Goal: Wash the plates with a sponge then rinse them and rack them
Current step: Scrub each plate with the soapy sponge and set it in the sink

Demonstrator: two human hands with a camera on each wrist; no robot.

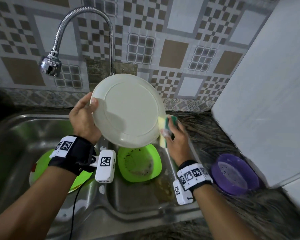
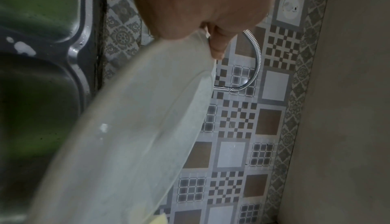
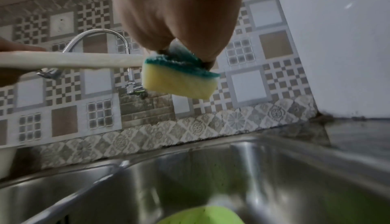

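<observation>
In the sink's (image 1: 12,144) right basin lies a soiled green plate (image 1: 139,163); above it the left hand (image 1: 84,118) clamps the white plate's (image 1: 126,110) left rim, underside facing the person; the right hand (image 1: 176,141) grips a yellow-green sponge (image 1: 164,130) against its right edge; the faucet (image 1: 50,64) hangs beyond.

We cannot see the eating face of the white plate (image 1: 128,110), which is turned away from us, our left wrist camera (image 1: 105,166) hides much of the left green plate (image 1: 42,163), and the right green plate (image 3: 202,215) is blurred and cut off at the bottom edge in the right wrist view.
</observation>
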